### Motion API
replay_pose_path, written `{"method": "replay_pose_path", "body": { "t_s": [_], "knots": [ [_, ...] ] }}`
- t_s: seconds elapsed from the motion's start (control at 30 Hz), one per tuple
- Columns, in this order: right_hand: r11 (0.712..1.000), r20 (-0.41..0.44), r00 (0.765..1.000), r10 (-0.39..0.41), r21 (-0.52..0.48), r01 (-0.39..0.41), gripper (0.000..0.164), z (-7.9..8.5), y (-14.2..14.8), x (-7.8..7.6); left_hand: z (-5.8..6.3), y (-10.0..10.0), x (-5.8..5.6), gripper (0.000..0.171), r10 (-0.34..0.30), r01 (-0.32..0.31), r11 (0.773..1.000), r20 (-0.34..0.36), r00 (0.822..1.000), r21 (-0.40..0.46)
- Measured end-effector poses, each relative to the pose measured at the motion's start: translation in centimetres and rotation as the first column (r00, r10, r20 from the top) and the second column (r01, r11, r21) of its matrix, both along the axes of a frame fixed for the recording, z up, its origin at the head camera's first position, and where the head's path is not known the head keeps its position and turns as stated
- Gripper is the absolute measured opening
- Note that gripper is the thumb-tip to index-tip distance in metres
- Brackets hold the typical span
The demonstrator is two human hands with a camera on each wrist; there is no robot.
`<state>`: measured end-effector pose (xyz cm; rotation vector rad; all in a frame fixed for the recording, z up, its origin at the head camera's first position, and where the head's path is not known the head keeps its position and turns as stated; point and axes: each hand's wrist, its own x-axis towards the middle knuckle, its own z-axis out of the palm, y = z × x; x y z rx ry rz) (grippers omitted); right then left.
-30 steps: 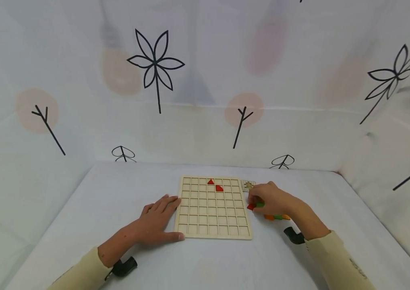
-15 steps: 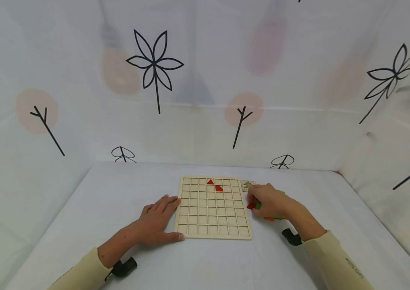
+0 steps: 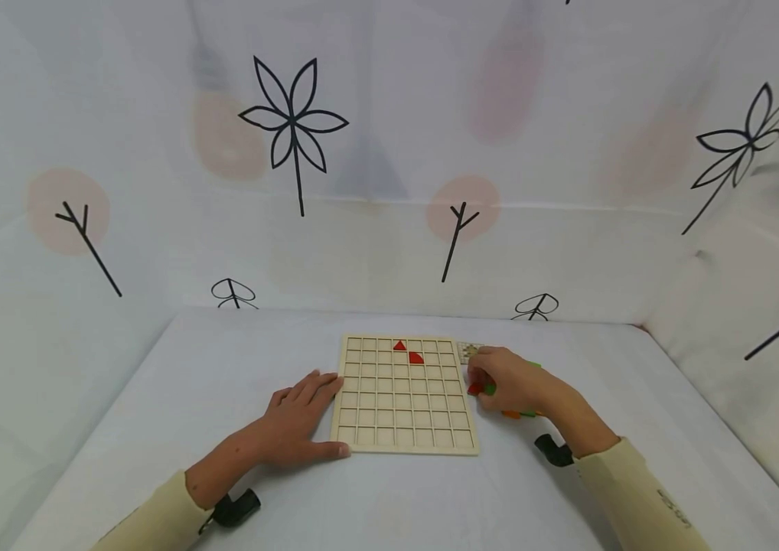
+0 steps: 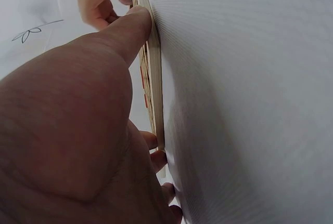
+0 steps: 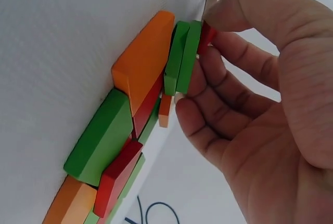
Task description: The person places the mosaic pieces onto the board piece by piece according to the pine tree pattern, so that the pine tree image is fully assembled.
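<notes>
One red piece (image 5: 204, 39) pinched in the right grip (image 3: 510, 380), just right of the grid board (image 3: 403, 449); its long axis can't be told. Left grip (image 3: 293, 428), spread loose, touches board's left edge, farther from the piece.

The left arm (image 3: 148, 514) and right arm (image 3: 647, 497) both reach forward and slant in toward the middle. The left hand (image 3: 286, 435) lies low with its back up. Its fingers (image 3: 312, 389) are long and a little apart, pointing forward and to the right, and its thumb (image 4: 130, 33) sticks out straight to the side. The right hand (image 3: 510, 380) points left, well apart from the left hand. Its thumb (image 5: 229, 12) and bent fingers (image 5: 221, 110) come together in a pinch.
</notes>
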<state>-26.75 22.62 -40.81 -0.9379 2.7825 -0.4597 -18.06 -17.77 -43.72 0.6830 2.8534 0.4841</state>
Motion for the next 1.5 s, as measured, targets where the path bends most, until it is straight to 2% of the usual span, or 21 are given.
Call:
{"method": "replay_pose_path", "body": {
  "t_s": [0.23,0.37,0.53,0.7,0.77,0.87,1.03,1.2,1.37,1.5],
  "knots": [
    [1.000,-0.061,0.998,0.007,-0.015,-0.008,0.023,-0.1,-0.2,0.1,0.1,0.0,0.1,0.107,-0.004,0.004,1.000,0.006,1.000,0.009],
    [0.999,-0.064,0.998,0.012,-0.032,-0.014,0.021,-0.1,-0.2,0.1,0.4,0.0,0.1,0.108,-0.002,0.002,1.000,0.016,1.000,0.007],
    [0.992,-0.043,0.999,-0.007,-0.123,0.002,0.021,0.1,0.3,-0.2,0.4,0.0,0.1,0.108,-0.001,0.001,1.000,0.015,1.000,0.010],
    [0.981,-0.088,0.996,-0.021,-0.193,0.004,0.016,0.6,1.8,-0.7,0.3,0.1,0.0,0.108,-0.002,0.002,1.000,0.014,1.000,0.003],
    [0.982,-0.087,0.995,-0.042,-0.187,0.025,0.013,0.8,2.5,-0.9,0.2,0.1,0.0,0.107,-0.002,0.002,1.000,0.013,1.000,-0.003],
    [0.984,-0.058,0.992,-0.111,-0.146,0.102,0.010,1.1,3.7,-1.0,0.1,0.1,0.0,0.107,-0.001,0.001,1.000,0.011,1.000,-0.003],
    [0.968,-0.029,0.973,-0.231,-0.108,0.227,0.015,1.9,5.9,-1.1,0.0,0.0,0.0,0.107,-0.002,0.002,1.000,0.007,1.000,0.000],
    [0.961,-0.041,0.964,-0.261,-0.105,0.256,0.015,2.3,8.2,-1.1,0.2,0.0,-0.1,0.107,-0.004,0.004,1.000,0.010,1.000,0.001],
    [0.946,0.052,0.946,-0.319,-0.043,0.321,0.011,2.5,9.9,-0.5,0.3,0.0,-0.2,0.107,-0.010,0.010,1.000,0.015,1.000,0.006],
    [0.946,0.060,0.944,-0.325,0.002,0.325,0.012,2.5,10.8,0.6,0.3,0.0,-0.1,0.107,-0.009,0.009,1.000,0.010,1.000,0.008]
  ]
}}
